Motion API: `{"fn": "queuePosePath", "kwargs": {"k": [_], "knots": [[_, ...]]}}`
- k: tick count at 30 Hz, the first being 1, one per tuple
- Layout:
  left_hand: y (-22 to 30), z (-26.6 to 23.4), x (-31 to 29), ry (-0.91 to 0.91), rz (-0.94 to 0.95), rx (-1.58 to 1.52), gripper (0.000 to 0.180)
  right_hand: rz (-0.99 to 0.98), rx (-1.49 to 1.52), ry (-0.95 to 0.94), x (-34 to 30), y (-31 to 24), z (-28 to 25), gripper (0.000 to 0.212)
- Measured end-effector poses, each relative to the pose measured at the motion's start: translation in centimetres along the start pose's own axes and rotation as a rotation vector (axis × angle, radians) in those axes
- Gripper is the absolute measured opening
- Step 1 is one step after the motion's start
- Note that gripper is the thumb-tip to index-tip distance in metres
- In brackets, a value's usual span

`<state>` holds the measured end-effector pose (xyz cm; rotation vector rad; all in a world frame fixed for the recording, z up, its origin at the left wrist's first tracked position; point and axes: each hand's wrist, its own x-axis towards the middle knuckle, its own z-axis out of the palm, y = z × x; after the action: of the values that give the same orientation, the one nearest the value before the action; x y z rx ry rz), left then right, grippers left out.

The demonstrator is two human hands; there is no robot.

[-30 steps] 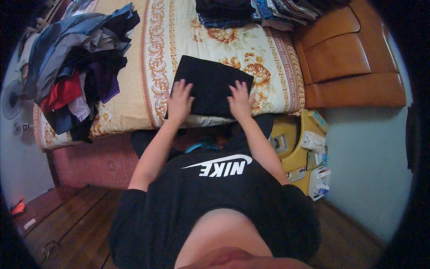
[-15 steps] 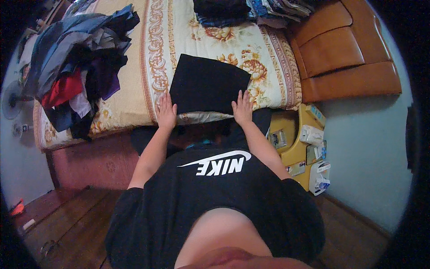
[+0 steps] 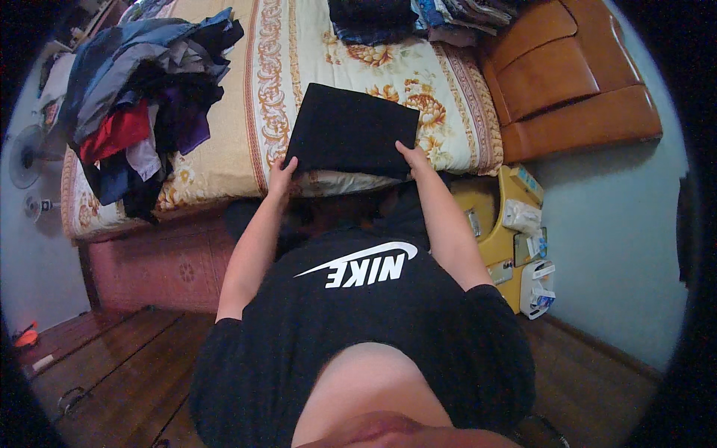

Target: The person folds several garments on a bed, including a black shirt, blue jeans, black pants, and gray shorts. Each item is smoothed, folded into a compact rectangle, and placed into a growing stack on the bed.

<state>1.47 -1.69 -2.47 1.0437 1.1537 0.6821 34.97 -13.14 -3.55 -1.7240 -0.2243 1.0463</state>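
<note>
Flat, folded black cloth [image 3: 353, 131] on the cream, floral-patterned bed cover [image 3: 216, 134], at the near edge. Left hand [image 3: 282, 176] and right hand [image 3: 415, 160] grip the cloth's near corners, thumbs uppermost; wide hold, presumably so layers stay square.

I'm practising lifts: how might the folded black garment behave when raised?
Likely floppy: the folded black garment looks like matte cloth. It might sag between the left hand and right hand at its near corners. Rolling seems unlikely: it's flat.
</note>
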Motion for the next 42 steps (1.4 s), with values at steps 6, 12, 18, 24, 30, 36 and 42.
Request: {"fn": "queuePosePath", "kwargs": {"k": [6, 12, 18, 24, 30, 36, 42], "knots": [[1.6, -1.5, 4.9, -0.048, 0.051, 0.424, 0.035, -0.139, -0.054, -0.096, -2.3, -5.0, 1.3, 0.047], [2.6, 7.9, -5.6, -0.198, -0.248, 0.19, 0.028, -0.624, -0.772, -0.019, 6.0, -11.2, -2.0, 0.046], [2.7, 12.7, -6.9, -0.843, -0.102, 0.374, 0.005, -0.619, -1.349, -0.103, 7.7, -19.4, 2.5, 0.035], [5.3, 9.3, 3.7, 0.142, 0.708, 0.885, 0.04, -0.735, -1.181, 0.464, 4.6, -11.4, 1.9, 0.052], [6.7, 12.4, 8.1, -0.14, 0.114, 0.817, 0.055, -0.385, -0.736, 0.324, -0.4, 0.3, -0.2, 0.064], [8.4, 12.9, 8.1, -0.586, -0.198, 0.182, 0.043, 0.021, 0.128, -0.239, -4.5, -4.5, -1.9, 0.056], [18.0, 12.8, 5.5, -0.609, -0.49, -0.379, 0.029, 0.184, 0.486, -0.694, -5.7, -13.3, -2.8, 0.034]]}}
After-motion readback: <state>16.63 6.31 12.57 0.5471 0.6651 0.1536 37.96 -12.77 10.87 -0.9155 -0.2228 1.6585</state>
